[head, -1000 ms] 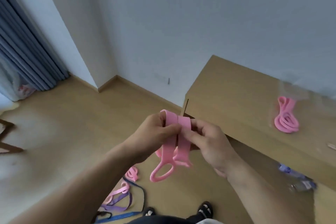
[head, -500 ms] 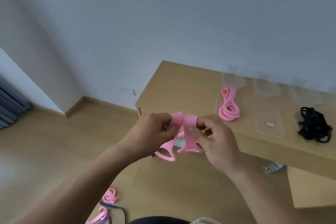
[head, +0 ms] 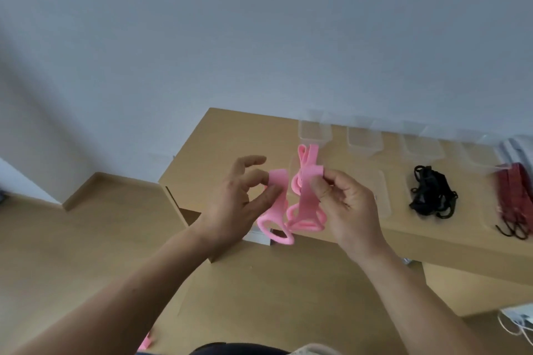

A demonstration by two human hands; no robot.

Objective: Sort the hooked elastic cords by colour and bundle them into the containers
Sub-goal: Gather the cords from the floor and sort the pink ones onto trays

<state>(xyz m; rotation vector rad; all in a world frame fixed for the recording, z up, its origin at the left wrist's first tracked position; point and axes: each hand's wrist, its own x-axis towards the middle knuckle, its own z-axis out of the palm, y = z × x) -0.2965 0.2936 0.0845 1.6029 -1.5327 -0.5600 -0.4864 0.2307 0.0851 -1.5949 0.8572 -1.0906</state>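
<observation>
Head view: half a second ago the two folded tops of the pink cord [head: 306,204] sat pressed side by side. Now the hands have drawn apart and a gap shows between the folds. The left hand [head: 239,204] pinches its fold between thumb and a curled finger, with the index finger now lifted clear above it. The right hand [head: 346,204] grips the other fold with thumb and bent fingers. The cord is in the air over the near edge of the table [head: 225,141], and its looped ends dangle below the hands.

The camera has swung right, so more of the tabletop shows and most of the floor has dropped out of view. A scrap of pink [head: 145,341] on the floor remains at the bottom edge.

A pink bundle [head: 308,153] lies on the table right behind the held cord, which hides its lower part. Clear containers [head: 364,138] line the far edge by the wall. A flat clear lid [head: 382,196] lies nearer, partly behind the right hand. Right of it sit the black cords [head: 432,194], and the dark red cords [head: 516,196] are newly in view at the frame's edge. A white box [head: 256,237] peeks out under the table behind the left wrist, and a white cable [head: 516,323] lies at the bottom right.
</observation>
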